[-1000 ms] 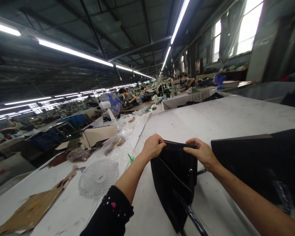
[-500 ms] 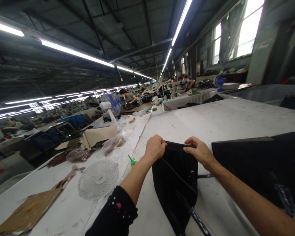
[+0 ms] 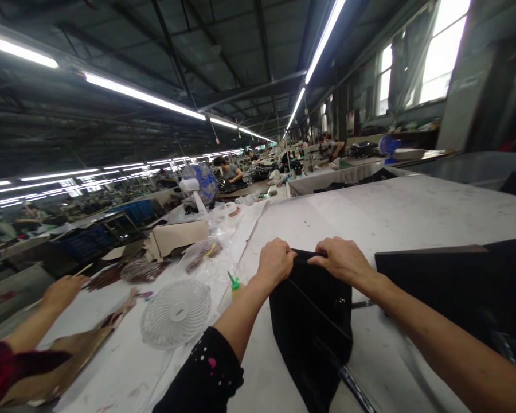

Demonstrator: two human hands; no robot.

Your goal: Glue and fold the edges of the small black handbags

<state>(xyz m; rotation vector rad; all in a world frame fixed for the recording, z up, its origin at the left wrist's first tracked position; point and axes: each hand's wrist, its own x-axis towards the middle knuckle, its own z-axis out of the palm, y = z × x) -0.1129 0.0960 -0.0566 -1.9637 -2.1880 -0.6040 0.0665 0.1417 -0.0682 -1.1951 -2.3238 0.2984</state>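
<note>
Taking the view as a clock face with twelve at the top, the white table [image 3: 395, 212] is the largest thing, spreading from about two o'clock round to eight, with marks and scuffs on its surface. At four o'clock a broad black piece of material [image 3: 447, 287] lies on it, right of the bag.

The black bag [image 3: 309, 321] is at five o'clock, its top edge held up and its body hanging down toward six. A dark strap [image 3: 355, 387] with a shiny surface runs down from it.

Both hands are on that top edge. The left hand [image 3: 277, 261], toward eleven o'clock of the bag, has its fingers closed, thumb and forefinger pinching the edge. The right hand [image 3: 341, 261], toward one o'clock, also pinches the edge between thumb and forefinger, its other fingers curled; a short stretch of edge shows between the two hands.

At eight o'clock lies a brown sheet [image 3: 64, 358], partly behind a co-worker's red sleeve [image 3: 0, 367]. A pale, round fan grille [image 3: 176, 312] lies at seven to eight o'clock, with crumpled clear plastic [image 3: 215, 229] beyond it. The co-worker's hand [image 3: 62, 292], between eight and nine, holds a thin stick [image 3: 83, 269]. Smaller still, a green-tipped bottle [image 3: 236, 285] stands just beside the left forearm, and a gold-coloured fitting [image 3: 339, 300] shows on the bag.
</note>
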